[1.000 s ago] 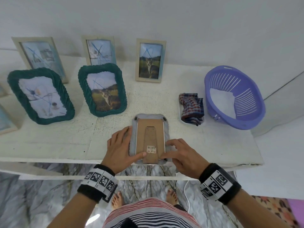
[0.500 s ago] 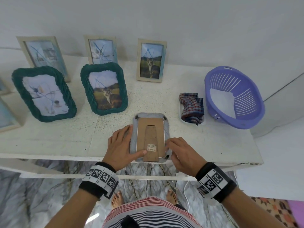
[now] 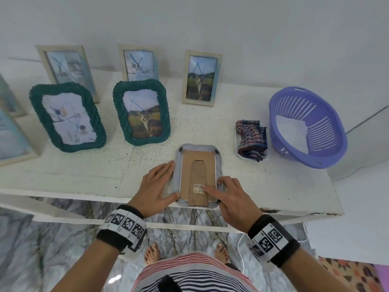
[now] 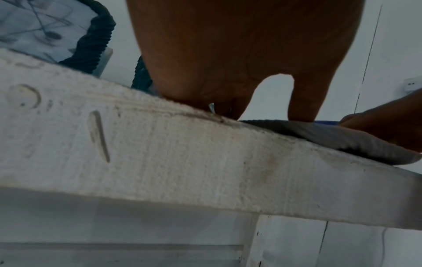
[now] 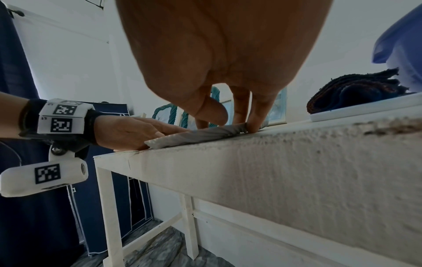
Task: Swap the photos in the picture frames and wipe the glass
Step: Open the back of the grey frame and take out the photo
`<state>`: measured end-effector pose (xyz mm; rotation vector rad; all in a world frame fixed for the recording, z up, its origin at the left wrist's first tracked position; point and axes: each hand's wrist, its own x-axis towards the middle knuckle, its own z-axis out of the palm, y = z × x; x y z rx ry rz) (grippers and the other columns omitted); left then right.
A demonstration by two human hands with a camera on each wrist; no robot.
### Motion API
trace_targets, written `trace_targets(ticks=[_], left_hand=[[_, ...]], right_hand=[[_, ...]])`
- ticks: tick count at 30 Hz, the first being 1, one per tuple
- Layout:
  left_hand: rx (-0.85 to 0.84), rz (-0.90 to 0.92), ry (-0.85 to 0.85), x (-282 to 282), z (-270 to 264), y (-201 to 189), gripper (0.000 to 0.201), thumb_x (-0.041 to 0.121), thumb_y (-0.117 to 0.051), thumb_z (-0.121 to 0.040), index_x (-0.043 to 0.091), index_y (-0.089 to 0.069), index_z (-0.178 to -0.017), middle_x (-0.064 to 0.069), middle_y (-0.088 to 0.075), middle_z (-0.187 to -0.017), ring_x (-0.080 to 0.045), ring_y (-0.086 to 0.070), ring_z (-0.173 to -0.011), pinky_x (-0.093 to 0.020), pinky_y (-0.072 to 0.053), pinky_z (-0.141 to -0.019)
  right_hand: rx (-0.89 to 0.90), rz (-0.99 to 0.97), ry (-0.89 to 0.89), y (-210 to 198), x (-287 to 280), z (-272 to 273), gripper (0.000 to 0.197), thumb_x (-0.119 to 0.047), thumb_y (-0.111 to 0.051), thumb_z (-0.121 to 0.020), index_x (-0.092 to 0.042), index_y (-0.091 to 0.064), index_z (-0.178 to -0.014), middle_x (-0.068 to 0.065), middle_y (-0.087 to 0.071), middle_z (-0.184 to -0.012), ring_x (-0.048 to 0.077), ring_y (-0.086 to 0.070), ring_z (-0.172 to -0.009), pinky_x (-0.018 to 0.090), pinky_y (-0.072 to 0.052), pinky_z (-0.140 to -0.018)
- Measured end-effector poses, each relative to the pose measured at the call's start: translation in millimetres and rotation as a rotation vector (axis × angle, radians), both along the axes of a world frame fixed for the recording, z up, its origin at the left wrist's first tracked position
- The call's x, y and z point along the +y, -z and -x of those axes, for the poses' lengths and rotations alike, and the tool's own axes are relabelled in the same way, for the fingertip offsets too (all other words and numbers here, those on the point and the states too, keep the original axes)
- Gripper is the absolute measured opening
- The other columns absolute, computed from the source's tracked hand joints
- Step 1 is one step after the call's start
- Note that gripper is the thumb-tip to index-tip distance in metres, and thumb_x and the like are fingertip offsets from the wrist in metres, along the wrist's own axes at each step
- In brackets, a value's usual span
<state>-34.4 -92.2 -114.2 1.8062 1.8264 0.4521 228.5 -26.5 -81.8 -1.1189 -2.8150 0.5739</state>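
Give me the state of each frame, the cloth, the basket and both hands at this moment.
Grey frame: face down, backing on.
Green frames: upright, photos in.
Wooden frames: upright.
Cloth: folded, untouched.
Basket: tilted.
Left hand: flat on frame's edge.
Right hand: fingers on backing.

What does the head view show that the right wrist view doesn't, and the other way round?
Head only: the frame's cardboard back with its barcode sticker, and the cat photos. Right wrist only: the table's legs and a dark blue curtain behind. Both: the grey frame face down at the table edge, left hand and right hand on it, and the checked cloth.
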Motion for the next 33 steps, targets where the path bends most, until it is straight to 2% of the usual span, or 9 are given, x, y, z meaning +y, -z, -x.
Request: trace_targets(ticks=[5, 8, 10, 13, 17, 23, 26, 28, 33], left_hand=[[-0.003, 0.002, 0.032, -2.4, 1.0, 0.9, 0.089, 0.068, -0.026, -0.08, 0.027, 0.0, -0.154, 0.016, -0.001, -0.159, 0.004, 0.005, -0.141, -0.022, -0.002, -0.113], [0.003, -0.035, 0.051, -6.0, 2.7, 4.8, 0.083, 0.065, -0.026, -0.086, 0.027, 0.0, -0.155, 0.013, -0.002, -0.162, 0.001, 0.005, -0.145, -0.026, -0.003, -0.115], [0.02, -0.071, 0.067, -8.8, 2.7, 7.0, 0.076, 0.062, -0.027, -0.09, 0.03, -0.006, -0.156, 0.012, -0.004, -0.163, -0.001, 0.005, -0.147, -0.03, -0.006, -0.117], [0.041, -0.104, 0.088, -10.5, 2.6, 7.3, 0.063, 0.06, -0.027, -0.093, 0.038, -0.021, -0.152, 0.015, -0.003, -0.162, 0.001, 0.007, -0.147, -0.027, -0.004, -0.114], [0.033, -0.114, 0.083, -11.0, 2.3, 8.2, 0.059, 0.059, -0.028, -0.094, 0.039, -0.026, -0.149, 0.015, -0.005, -0.162, 0.001, 0.007, -0.147, -0.029, -0.006, -0.114], [0.038, -0.118, 0.08, -12.3, 2.1, 7.5, 0.061, 0.061, -0.026, -0.094, 0.037, -0.028, -0.15, 0.013, -0.007, -0.163, -0.002, 0.005, -0.148, -0.032, -0.008, -0.115], [0.055, -0.122, 0.077, -12.4, 1.0, 8.0, 0.062, 0.063, -0.025, -0.094, 0.036, -0.028, -0.151, 0.012, -0.009, -0.163, -0.002, 0.005, -0.148, -0.033, -0.009, -0.115], [0.065, -0.117, 0.075, -12.0, 0.7, 8.2, 0.063, 0.063, -0.025, -0.094, 0.037, -0.028, -0.151, 0.013, -0.009, -0.162, -0.002, 0.005, -0.148, -0.033, -0.009, -0.115], [0.079, -0.14, 0.068, -12.0, 0.6, 9.4, 0.061, 0.062, -0.026, -0.094, 0.036, -0.03, -0.149, 0.012, -0.011, -0.162, -0.003, 0.001, -0.148, -0.032, -0.01, -0.116]], right_hand=[[-0.002, -0.024, 0.023, -1.9, -0.4, 3.3, 0.047, -0.018, -0.034, -0.083, -0.024, -0.056, -0.124, 0.013, -0.053, -0.111, 0.027, -0.05, -0.096, 0.034, -0.053, -0.074], [0.008, -0.086, 0.05, -5.5, -1.1, 9.7, 0.033, -0.03, -0.044, -0.086, -0.027, -0.061, -0.114, 0.01, -0.055, -0.107, 0.027, -0.048, -0.097, 0.039, -0.051, -0.074], [0.021, -0.111, 0.089, -7.8, -2.5, 18.8, 0.027, -0.042, -0.05, -0.087, -0.026, -0.064, -0.103, 0.008, -0.056, -0.105, 0.026, -0.048, -0.095, 0.039, -0.049, -0.072], [-0.025, -0.089, 0.165, -11.3, -4.2, 36.8, 0.052, -0.066, -0.045, -0.083, -0.017, -0.059, -0.094, 0.006, -0.053, -0.096, 0.023, -0.046, -0.083, 0.034, -0.046, -0.068], [-0.12, -0.076, 0.252, -15.6, -4.1, 54.4, 0.081, -0.082, -0.036, -0.068, -0.009, -0.057, -0.098, 0.007, -0.052, -0.094, 0.025, -0.05, -0.081, 0.035, -0.047, -0.068], [-0.156, -0.025, 0.315, -15.4, -5.1, 62.3, 0.084, -0.077, -0.031, -0.06, -0.01, -0.054, -0.104, 0.006, -0.043, -0.103, 0.023, -0.043, -0.09, 0.031, -0.043, -0.076], [-0.103, 0.05, 0.345, -20.4, -4.4, 62.4, 0.071, -0.071, -0.047, -0.068, -0.009, -0.049, -0.104, 0.003, -0.033, -0.099, 0.022, -0.041, -0.092, 0.029, -0.04, -0.078], [-0.04, 0.108, 0.377, -25.0, -5.4, 61.0, 0.061, -0.062, -0.058, -0.073, -0.01, -0.048, -0.103, 0.003, -0.035, -0.1, 0.023, -0.043, -0.094, 0.029, -0.039, -0.077], [0.065, 0.343, 0.466, -30.4, 3.8, 54.0, 0.053, -0.054, -0.065, -0.071, -0.013, -0.048, -0.099, 0.002, -0.042, -0.1, 0.021, -0.047, -0.092, 0.029, -0.04, -0.075]])
